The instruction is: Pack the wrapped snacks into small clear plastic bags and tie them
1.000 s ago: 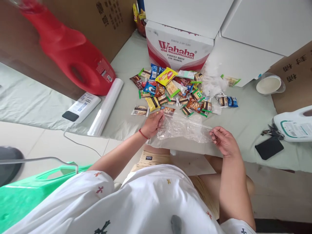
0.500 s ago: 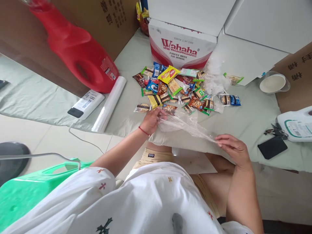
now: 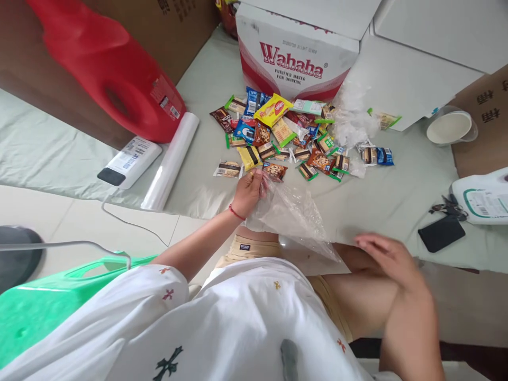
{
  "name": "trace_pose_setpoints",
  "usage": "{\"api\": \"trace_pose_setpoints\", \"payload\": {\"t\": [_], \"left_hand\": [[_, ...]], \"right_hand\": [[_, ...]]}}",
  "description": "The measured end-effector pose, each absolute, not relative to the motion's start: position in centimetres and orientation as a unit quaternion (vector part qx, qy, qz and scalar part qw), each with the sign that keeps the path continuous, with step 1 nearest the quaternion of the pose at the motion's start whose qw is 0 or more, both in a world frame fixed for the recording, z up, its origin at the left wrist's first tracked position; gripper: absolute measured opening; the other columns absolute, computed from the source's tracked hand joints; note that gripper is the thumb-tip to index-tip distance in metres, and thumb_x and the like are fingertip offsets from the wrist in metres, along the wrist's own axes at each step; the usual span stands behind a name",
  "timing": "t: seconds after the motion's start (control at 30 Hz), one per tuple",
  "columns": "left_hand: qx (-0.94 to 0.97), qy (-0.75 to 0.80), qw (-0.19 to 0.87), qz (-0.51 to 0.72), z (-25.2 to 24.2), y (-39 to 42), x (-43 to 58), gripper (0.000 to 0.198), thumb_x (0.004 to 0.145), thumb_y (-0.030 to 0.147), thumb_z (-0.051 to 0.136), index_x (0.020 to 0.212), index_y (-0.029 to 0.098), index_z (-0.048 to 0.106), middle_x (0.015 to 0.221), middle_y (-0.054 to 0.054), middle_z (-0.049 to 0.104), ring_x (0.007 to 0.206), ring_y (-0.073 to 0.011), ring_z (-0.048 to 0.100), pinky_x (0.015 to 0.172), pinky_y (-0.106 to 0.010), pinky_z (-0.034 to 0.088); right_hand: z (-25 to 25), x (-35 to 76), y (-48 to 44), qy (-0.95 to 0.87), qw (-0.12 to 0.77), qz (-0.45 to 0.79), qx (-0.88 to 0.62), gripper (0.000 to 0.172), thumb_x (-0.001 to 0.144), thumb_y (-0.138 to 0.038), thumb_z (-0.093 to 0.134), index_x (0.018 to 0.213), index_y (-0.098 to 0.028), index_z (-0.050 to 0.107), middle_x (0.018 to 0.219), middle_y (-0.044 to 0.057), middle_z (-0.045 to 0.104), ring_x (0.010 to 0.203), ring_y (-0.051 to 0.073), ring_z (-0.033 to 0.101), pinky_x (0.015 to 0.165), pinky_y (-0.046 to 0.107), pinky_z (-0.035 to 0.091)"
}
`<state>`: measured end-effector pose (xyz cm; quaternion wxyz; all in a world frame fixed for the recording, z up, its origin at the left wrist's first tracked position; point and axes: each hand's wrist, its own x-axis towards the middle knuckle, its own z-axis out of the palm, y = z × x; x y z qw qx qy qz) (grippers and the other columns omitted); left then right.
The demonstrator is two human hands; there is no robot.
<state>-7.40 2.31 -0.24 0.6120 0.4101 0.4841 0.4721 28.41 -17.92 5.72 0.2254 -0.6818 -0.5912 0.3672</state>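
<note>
"How is the clear plastic bag hanging?"
"Its right end is drooping past the front edge of the table; unlike half a second ago, you're no longer pinching it."
"And the hands?"
"Your left hand is gripping its upper corner. Your right hand, blurred, fingers extended, is hovering apart, to its right. Wrapped snacks are lying just beyond your left hand."

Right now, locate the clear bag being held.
In the head view, the clear bag is just right of centre, held by the left hand, below the pile of snack packets.
</note>
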Motion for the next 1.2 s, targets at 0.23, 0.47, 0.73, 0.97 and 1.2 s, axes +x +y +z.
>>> {"api": "trace_pose_setpoints", "payload": {"t": [0.23,0.47,0.73,0.97,1.2], "left_hand": [[0.437,0.462,0.619,0.462,0.3,1.9,-7.7,0.038,0.094,0.057,0.067,0.089,0.02,0.071,0.079,-0.003,0.069,0.05,-0.0097,0.05,0.053,-0.026,0.038],[0.454,0.502,0.557,0.48,-0.5,2.5,-9.4,0.038,0.096,0.059,0.063,0.091,0.022,0.067,0.07,0.0,0.068,0.042,-0.009,0.043,0.045,-0.025,0.029],[0.592,0.482,0.492,0.418,-1.0,4.1,-6.8,0.032,0.098,0.047,0.06,0.087,0.02,0.071,0.074,-0.003,0.068,0.064,-0.0157,0.059,0.064,-0.025,0.044],[0.738,0.477,0.127,0.46,2.0,2.4,-4.2,0.037,0.097,0.037,0.06,0.126,0.015,0.064,0.134,-0.018,0.063,0.128,-0.0308,0.057,0.111,-0.047,0.042],[0.926,0.315,0.104,0.181,0.8,-1.0,-3.1,0.045,0.108,0.042,0.04,0.138,0.019,0.064,0.149,-0.013,0.062,0.145,-0.0282,0.051,0.124,-0.054,0.029]], "right_hand": [[0.8,21.2,-7.0,-0.603,0.31,0.233,-0.697,0.047,0.076,-0.046,0.08,0.119,-0.027,0.074,0.107,0.01,0.073,0.101,0.029,0.061,0.093,0.046,0.052],[-0.6,19.2,-6.1,-0.542,0.33,0.317,-0.705,0.018,0.082,-0.039,0.066,0.085,-0.022,0.072,0.076,0.001,0.066,0.068,0.016,0.055,0.071,0.032,0.046],[1.9,25.1,-6.8,-0.349,0.514,0.329,-0.711,0.035,0.063,-0.044,0.085,0.083,-0.019,0.072,0.073,-0.002,0.064,0.062,0.01,0.046,0.058,0.024,0.035],[2.3,27.7,-7.0,-0.33,0.473,0.276,-0.769,0.035,0.063,-0.044,0.082,0.083,-0.018,0.071,0.071,-0.002,0.064,0.061,0.011,0.047,0.059,0.026,0.038],[1.7,28.8,-7.1,-0.343,0.435,0.266,-0.789,0.036,0.064,-0.047,0.078,0.085,-0.018,0.071,0.074,0.001,0.068,0.065,0.014,0.053,0.063,0.028,0.045]]}}
